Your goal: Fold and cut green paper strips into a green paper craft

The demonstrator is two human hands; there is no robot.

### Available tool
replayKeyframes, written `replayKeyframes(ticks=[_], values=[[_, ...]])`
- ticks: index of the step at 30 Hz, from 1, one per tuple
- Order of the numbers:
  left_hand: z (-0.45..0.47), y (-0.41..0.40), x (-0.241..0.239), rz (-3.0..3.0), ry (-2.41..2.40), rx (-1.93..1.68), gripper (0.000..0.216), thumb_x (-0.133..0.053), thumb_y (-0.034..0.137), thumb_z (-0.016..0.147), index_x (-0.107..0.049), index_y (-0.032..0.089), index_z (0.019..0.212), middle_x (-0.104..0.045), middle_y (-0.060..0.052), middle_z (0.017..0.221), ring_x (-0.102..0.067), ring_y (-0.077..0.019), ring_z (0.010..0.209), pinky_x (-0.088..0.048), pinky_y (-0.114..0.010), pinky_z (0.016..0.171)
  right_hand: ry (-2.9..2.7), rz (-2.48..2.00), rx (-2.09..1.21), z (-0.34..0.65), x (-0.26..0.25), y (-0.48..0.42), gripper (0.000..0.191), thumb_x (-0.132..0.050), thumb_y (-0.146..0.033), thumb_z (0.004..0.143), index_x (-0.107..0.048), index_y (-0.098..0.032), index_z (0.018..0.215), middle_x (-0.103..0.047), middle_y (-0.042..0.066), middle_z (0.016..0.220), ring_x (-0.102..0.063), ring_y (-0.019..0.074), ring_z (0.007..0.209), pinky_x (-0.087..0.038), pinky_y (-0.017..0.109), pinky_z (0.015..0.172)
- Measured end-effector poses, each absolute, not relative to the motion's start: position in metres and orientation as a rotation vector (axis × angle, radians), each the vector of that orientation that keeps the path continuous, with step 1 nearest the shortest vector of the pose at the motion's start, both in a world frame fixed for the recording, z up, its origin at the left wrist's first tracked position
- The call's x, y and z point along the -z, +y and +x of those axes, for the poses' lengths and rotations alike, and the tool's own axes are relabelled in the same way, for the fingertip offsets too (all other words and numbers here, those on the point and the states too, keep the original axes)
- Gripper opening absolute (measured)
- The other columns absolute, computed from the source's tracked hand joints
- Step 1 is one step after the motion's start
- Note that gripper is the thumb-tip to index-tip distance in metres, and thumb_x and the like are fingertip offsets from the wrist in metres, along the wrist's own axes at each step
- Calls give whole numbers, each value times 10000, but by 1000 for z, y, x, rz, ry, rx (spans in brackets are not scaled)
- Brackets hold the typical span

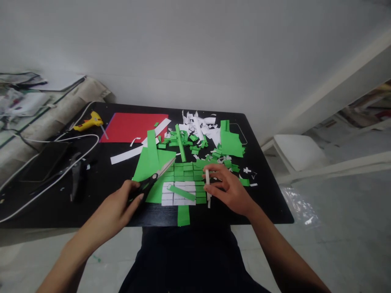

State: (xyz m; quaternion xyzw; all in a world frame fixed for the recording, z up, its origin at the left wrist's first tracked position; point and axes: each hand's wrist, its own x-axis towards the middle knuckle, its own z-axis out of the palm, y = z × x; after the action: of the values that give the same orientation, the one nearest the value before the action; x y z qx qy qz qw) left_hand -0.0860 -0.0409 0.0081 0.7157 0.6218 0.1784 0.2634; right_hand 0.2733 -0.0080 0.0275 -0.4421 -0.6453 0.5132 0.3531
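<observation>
My left hand [124,199] is closed round the black handles of a pair of scissors [155,175], whose blades point up and right over a green paper sheet [148,160]. My right hand [227,185] pinches a thin white paper strip [208,185] held upright. Between the hands, small green and white paper squares [183,185] lie in rows on the black table [61,203]. A green strip [183,215] hangs over the table's front edge.
A red sheet [131,127] and a yellow glue gun [88,121] with a white cable [61,162] lie at the back left. White and green scraps [201,130] pile at the back. A white stool [297,150] stands to the right.
</observation>
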Motion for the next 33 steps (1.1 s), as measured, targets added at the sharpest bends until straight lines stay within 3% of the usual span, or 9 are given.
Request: replayKeyframes(ticks=[5,12,22,33], values=[[-71,-36,-13,1946,1557,-573,358,-664,577,876,-556,245,955,-703,-11,809,-631,-187,626,-492,-271,568,-1636,-1112,-1411,269,-29,-12,362,-698,-341,962,-594,-336,1309,-582,76,1401,-616,279,1298,-653,432,966],[-69,-29,-22,2024,1468,-525,446,-818,584,741,-706,226,982,-743,-34,859,-678,-220,712,-536,-298,622,-1596,-1038,-1467,267,-27,-16,348,-652,-324,1003,-558,-366,1335,-524,49,1489,-599,263,1351,-604,444,1057],[-61,-22,-38,2109,1308,-421,202,-664,382,893,-721,218,996,-766,-33,882,-708,-190,739,-553,-276,676,-1630,-1029,-1612,266,-26,-17,416,-656,-332,1015,-519,-360,1406,-538,74,1483,-603,271,1342,-568,480,1082],[-64,-20,-39,2152,1321,-366,210,-636,336,909,-694,213,1069,-772,-59,983,-728,-214,816,-546,-308,715,-1635,-1054,-1686,262,-28,-18,425,-668,-317,999,-514,-340,1394,-543,85,1504,-550,280,1415,-523,498,1125]])
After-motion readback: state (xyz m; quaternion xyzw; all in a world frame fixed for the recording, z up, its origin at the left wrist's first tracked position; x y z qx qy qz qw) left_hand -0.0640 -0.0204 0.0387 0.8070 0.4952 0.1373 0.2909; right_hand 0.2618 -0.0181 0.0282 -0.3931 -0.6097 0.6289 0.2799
